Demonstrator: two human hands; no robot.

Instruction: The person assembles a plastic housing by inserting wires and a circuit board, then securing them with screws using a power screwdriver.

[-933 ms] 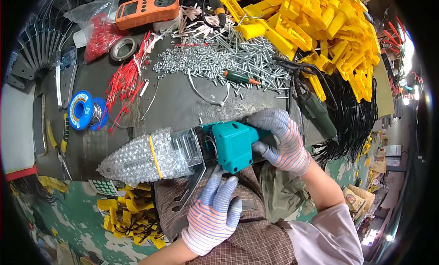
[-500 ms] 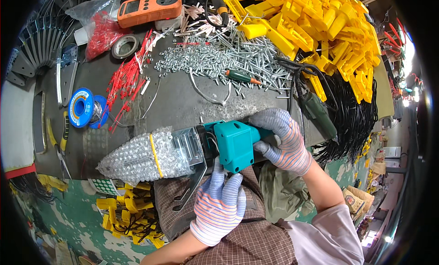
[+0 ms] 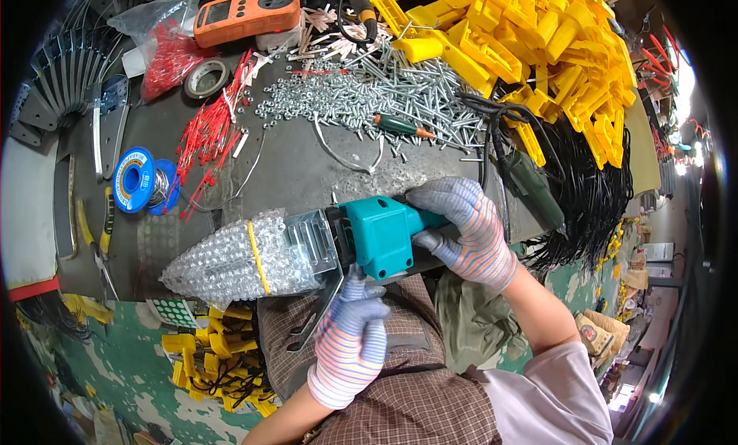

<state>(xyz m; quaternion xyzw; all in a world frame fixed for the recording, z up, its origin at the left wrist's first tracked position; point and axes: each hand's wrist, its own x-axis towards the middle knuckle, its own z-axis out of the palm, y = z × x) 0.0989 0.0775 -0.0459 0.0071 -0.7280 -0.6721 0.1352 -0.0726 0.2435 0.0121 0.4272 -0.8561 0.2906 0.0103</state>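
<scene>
**Teal power tool gripped at the bench's near edge**

The right hand [image 3: 467,231] is wrapped around the handle of the teal power tool [image 3: 382,235], which lies along the near edge of the bench [image 3: 304,176]. The left hand [image 3: 351,339] presses up against the tool's underside, fingers curled. Bubble wrap [image 3: 231,259], bound by a yellow band, covers the tool's front end. Loose screws [image 3: 369,99] lie toward the far edge.
</scene>
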